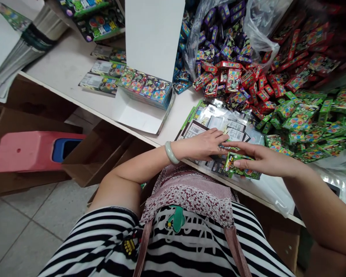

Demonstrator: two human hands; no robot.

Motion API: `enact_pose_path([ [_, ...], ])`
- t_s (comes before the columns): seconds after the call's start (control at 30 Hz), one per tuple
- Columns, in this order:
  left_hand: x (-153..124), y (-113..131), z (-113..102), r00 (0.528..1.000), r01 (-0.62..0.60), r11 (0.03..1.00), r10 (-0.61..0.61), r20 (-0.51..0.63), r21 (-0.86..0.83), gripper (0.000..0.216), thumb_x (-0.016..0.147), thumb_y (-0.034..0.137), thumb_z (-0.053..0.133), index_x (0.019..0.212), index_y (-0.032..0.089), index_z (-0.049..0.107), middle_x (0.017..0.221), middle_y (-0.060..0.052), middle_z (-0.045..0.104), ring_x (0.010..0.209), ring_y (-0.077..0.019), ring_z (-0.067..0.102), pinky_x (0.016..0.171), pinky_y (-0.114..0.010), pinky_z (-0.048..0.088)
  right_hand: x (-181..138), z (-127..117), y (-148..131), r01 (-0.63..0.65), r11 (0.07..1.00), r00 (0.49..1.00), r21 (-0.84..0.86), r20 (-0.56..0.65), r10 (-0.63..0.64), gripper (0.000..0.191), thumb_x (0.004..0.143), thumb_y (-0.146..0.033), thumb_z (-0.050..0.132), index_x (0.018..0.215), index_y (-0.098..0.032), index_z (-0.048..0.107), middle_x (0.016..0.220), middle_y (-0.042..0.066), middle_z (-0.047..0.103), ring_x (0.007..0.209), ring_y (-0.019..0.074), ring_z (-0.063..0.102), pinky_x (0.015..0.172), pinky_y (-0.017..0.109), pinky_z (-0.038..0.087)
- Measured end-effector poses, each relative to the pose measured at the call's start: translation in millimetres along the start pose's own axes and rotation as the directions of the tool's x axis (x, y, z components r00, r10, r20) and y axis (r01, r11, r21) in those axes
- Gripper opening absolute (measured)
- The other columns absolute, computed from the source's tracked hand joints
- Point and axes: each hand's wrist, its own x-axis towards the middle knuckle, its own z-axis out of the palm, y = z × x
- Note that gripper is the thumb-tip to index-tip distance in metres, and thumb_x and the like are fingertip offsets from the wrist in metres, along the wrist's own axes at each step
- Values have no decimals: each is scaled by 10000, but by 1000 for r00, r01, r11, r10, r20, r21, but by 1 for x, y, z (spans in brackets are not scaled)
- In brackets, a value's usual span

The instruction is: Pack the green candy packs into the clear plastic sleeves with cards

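Observation:
My right hand [261, 158] grips a small green printed box [230, 164], thumb on its near face. My left hand [206, 144], a pale green bangle on its wrist, lies with fingers stretched out over flat clear plastic packages with printed black-and-white cards [196, 129]. Its fingertips are close to the right hand's fingers. Left of it stands an open white display box [141, 115], lid up, with a row of small printed boxes [145, 87] along its far side.
Heaps of small red boxes [233, 79], purple boxes [229, 46] and green boxes [302, 115] cover the table's right side, partly in clear plastic bags [258, 29]. Flat packs [100, 82] lie at left. Below the table's edge are cardboard boxes [98, 154] and a pink stool [31, 151].

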Motion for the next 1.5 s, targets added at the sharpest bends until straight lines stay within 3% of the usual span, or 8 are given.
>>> enact_pose_path([
  [0.27, -2, -2, 8, 1000, 8, 999, -9, 19, 38, 638, 781, 270, 770, 1372, 227, 531, 1335, -165, 549, 1222, -320, 480, 1054, -454, 373, -6, -5, -13, 13, 980, 994, 201, 108, -35, 645, 854, -583, 661, 1399, -254, 554, 959, 39, 694, 787, 170, 650, 705, 291, 563],
  [0.47, 2, 2, 11, 998, 37, 999, -38, -51, -34, 588, 757, 214, 754, 1305, 124, 561, 1298, -185, 570, 1181, -306, 493, 1047, -442, 363, 14, 2, -9, 33, 976, 989, 214, 134, -63, 602, 870, -557, 646, 1369, -230, 568, 882, 12, 660, 734, 141, 627, 704, 285, 544],
  [0.8, -3, -2, 6, 994, 59, 987, -72, -80, -151, 387, 817, 277, 742, 1192, 217, 665, 1273, -152, 589, 1168, -289, 519, 1040, -461, 401, 20, 10, -13, 67, 996, 998, -56, -15, -68, 703, 856, -577, 632, 1463, -248, 505, 1484, 87, 556, 1376, 312, 505, 1142, 480, 410],
  [0.9, -5, -3, 2, 996, 57, 993, -63, -63, -101, 441, 815, 275, 749, 1237, 205, 641, 1335, -184, 556, 1192, -305, 518, 1042, -474, 419, 21, 14, -11, 49, 996, 999, -76, -13, -50, 834, 847, -600, 636, 1554, -245, 373, 1607, 95, 413, 1444, 324, 434, 1195, 492, 334],
  [1.0, -7, -3, 1, 995, 75, 993, -80, -61, -89, 452, 828, 272, 738, 1258, 193, 620, 1325, -195, 566, 1224, -314, 508, 1052, -485, 424, 20, 19, -14, 38, 998, 998, -47, -44, -40, 894, 852, -568, 651, 1592, -244, 269, 1495, 117, 551, 1364, 312, 531, 1167, 504, 377],
  [1.17, -16, -6, 2, 986, 137, 989, -141, -86, -46, 608, 833, 281, 725, 1394, 192, 507, 1397, -204, 509, 1253, -343, 491, 1077, -523, 409, 10, 17, -8, 16, 981, 963, 193, -268, 37, 718, 814, -512, 715, 1426, -252, 443, 1176, 92, 728, 1072, 270, 697, 929, 426, 561],
  [1.33, -34, -16, -1, 930, 278, 952, -299, -213, -126, 903, 841, 380, 701, 1577, 194, 212, 1411, -201, 465, 1292, -369, 475, 1087, -536, 423, 3, 4, 28, 116, 809, 848, 576, -482, 221, 495, 647, -401, 861, 1032, -273, 579, 789, -36, 706, 706, 160, 686, 670, 282, 540],
  [1.5, -44, -24, -3, 904, 335, 927, -367, -220, -171, 935, 844, 419, 710, 1591, 252, 172, 1463, -176, 431, 1350, -363, 457, 1133, -537, 417, 10, 5, 49, 253, 656, 832, 711, -506, 227, 503, 620, -431, 875, 1054, -269, 678, 904, -5, 739, 716, 156, 677, 670, 310, 559],
])
